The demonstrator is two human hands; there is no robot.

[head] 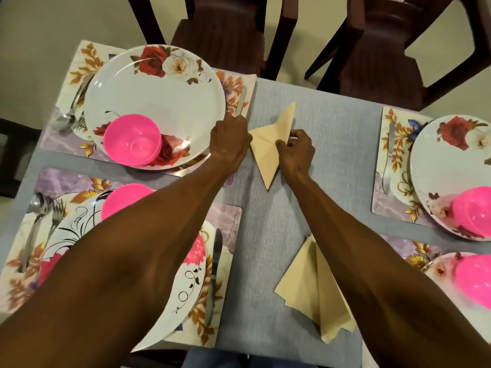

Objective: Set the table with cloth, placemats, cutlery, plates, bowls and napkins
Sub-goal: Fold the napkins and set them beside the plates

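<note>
Right now my right hand pinches the right flap of the cream napkin while my left hand curls over its left corner, its long axis running between my fingers on the cloth-covered surface.

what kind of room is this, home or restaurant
Most likely a home dining area. A table under a grey cloth carries mismatched floral plates with pink bowls, plain dark chairs stand at the far side, and the hands fold a paper napkin themselves.
</note>
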